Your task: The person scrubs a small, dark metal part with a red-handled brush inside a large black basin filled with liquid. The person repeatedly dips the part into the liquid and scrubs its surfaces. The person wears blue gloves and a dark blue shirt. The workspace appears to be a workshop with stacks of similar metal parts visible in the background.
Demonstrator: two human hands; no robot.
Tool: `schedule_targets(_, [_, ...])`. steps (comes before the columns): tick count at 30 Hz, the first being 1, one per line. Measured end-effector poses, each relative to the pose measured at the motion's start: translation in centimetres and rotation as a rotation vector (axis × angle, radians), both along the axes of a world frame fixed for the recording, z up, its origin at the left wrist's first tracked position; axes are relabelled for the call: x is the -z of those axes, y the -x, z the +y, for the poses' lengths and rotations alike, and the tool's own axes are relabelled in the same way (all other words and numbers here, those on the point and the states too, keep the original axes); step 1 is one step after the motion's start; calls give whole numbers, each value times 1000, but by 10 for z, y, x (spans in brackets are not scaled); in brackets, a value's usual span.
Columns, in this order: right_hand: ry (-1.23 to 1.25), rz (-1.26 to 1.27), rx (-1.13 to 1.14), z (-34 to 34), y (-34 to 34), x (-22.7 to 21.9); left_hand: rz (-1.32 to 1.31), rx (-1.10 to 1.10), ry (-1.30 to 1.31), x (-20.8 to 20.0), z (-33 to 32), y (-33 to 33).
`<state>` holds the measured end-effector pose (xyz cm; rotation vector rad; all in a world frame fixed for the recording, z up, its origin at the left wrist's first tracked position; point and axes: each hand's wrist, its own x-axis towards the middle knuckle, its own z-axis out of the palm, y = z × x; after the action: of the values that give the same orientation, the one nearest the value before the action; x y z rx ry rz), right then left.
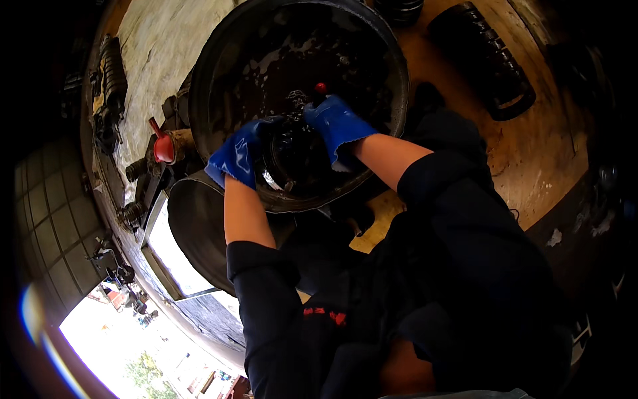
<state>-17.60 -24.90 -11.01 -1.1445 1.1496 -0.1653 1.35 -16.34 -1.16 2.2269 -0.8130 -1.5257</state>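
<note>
Left hand: you have a blue glove on your left hand [240, 151], which reaches down into the basin with its fingers pointing inward beside the dark part; how far it is open, and whether it grips, cannot be told.
Right hand: your right hand [337, 125], gloved to match, reaches in from the other side; its fingers bend downward, but their tips and any hold they have are lost in the dark.
Red tip: a small red piece [321, 87] shows just beyond your right fingers; you cannot tell from here whether they hold it.
Dark part: the rounded dark part [290, 147] sits in the near half of the basin, between your gloves, with a bright glint along its left edge.
Basin: the wide round basin [400, 86] holds dark liquid [279, 50], with pale froth and bright ripples ahead of your hands.
Left of the basin: a red scoop [163, 147] lies with its handle raised; nearer you is a large round vessel [199, 219], and farther out a ridged, coil-like part [113, 70].
Right of the basin: a black ribbed cylinder [488, 63] lies on the tan, stained floor [531, 159].
Room: grey tiles [56, 233] line the far left; below them, a glaring opening [93, 332] shows some greenery.
</note>
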Motion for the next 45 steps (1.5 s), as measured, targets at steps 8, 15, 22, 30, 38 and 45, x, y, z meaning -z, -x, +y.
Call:
schedule_targets(8, [-250, -385, 95, 0, 22, -54, -150, 28, 1, 4, 17, 11])
schedule_targets(15, [-140, -548, 1, -12, 50, -84, 171, -908, 542, 10, 99, 113])
schedule_targets(22, [548, -656, -677, 29, 35, -85, 390, -1119, 455, 44, 123, 70])
schedule_targets(30, [291, -533, -314, -30, -4, 25, 379, -1012, 546, 58, 101, 76])
schedule_targets(38, [391, -246, -474, -9, 10, -70, 308, -973, 652, 83, 131, 69])
schedule_targets(45, [604, -466, -762, 11, 7, -86, 219, -967, 619, 62, 127, 77])
